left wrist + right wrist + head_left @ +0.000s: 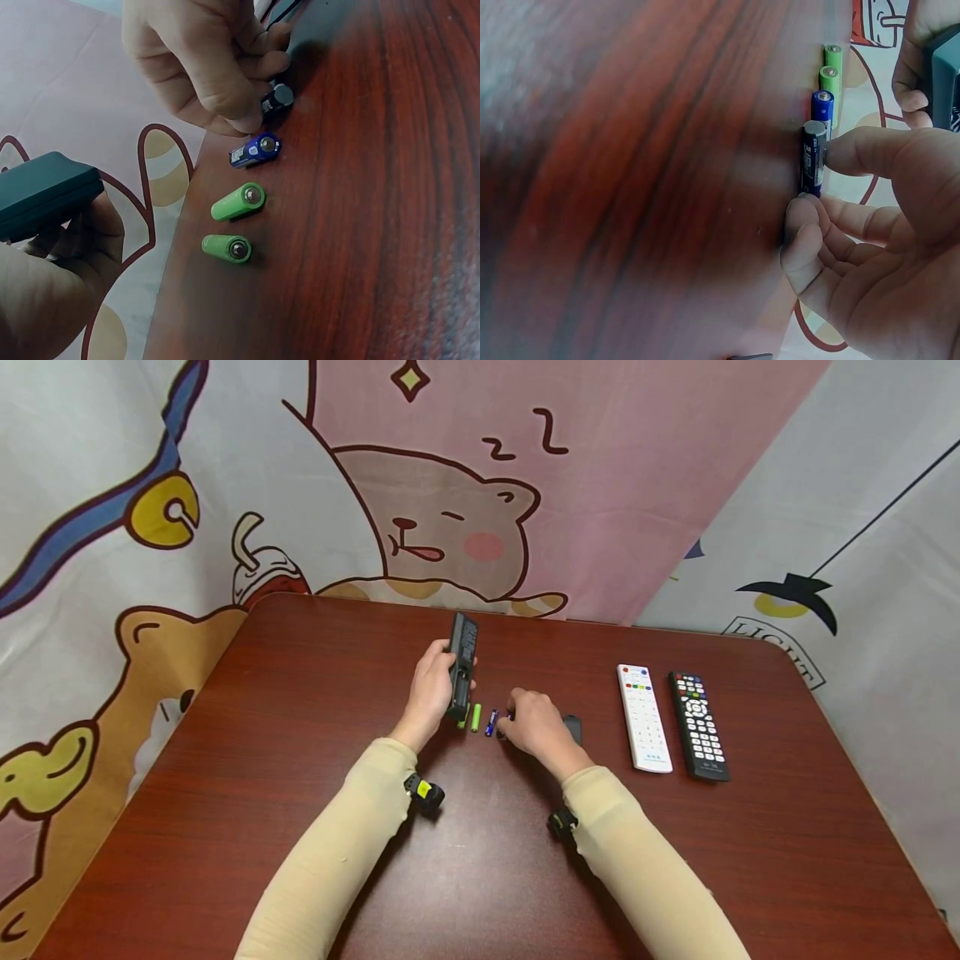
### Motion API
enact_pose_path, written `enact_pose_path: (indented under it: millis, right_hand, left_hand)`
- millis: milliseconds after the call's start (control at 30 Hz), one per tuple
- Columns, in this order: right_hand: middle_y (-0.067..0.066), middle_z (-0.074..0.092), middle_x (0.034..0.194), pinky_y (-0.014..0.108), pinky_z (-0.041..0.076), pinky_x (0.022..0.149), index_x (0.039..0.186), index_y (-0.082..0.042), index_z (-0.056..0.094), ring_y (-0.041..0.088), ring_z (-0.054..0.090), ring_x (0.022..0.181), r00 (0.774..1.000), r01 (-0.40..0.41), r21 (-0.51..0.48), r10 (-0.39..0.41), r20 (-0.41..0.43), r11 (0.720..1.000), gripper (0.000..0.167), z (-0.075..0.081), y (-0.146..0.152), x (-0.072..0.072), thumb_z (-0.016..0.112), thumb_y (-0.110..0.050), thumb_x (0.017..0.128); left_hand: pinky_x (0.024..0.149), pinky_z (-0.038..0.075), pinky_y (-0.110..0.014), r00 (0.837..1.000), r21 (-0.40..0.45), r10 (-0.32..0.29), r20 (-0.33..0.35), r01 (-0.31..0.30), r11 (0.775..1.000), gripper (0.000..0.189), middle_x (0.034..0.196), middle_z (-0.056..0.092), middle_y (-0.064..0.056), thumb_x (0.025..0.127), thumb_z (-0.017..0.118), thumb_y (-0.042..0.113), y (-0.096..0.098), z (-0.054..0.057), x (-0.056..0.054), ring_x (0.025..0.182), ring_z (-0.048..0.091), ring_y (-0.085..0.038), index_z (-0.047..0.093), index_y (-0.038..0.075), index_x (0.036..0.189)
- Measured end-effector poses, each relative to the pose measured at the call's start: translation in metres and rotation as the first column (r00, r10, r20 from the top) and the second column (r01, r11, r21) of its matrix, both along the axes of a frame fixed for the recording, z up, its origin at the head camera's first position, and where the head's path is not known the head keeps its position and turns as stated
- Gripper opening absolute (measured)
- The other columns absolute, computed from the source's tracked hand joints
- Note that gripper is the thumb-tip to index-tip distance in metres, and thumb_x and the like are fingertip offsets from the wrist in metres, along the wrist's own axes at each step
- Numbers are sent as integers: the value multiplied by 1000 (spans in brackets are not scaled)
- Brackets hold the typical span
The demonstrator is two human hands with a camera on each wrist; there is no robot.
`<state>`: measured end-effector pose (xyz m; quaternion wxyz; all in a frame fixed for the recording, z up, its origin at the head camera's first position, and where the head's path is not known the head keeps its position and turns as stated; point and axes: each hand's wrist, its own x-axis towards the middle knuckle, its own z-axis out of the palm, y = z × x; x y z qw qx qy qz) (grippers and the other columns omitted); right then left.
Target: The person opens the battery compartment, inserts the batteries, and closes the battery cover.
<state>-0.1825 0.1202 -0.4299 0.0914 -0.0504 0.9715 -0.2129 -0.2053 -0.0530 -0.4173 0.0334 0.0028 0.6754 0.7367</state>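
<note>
My left hand [429, 687] grips a black remote control [457, 693], tilted up off the table, with an uncovered battery compartment at its lower end. To its right, my right hand [537, 727] pinches a dark AAA-type battery [813, 159] between thumb and fingers, down by the tabletop. Beside that battery lies a blue battery [255, 151]. Two green batteries, one nearer the blue battery [239, 201] and another farther along [226, 248], continue the row toward the left hand. A dark piece [573, 727] lies behind the right hand, partly hidden by it.
A white remote control [645, 718] and a black remote control with white buttons [699, 727] lie side by side on the right of the brown table [225, 793]. A printed cloth [600, 527] hangs behind the table's far edge.
</note>
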Motion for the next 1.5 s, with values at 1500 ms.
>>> enact_pose_path:
  millis: [1500]
  right_hand:
    - [9,69,94,34,49,62,107,-8,69,22,61,75,998,59,-147,-55,30,987,12,1,11,2,68,-16,98]
  left_hand:
    - [66,53,-31,999,35,-30,23,30,999,39,132,61,-29,108,27,15,-1,-2,0,79,65,-22,52,2,136]
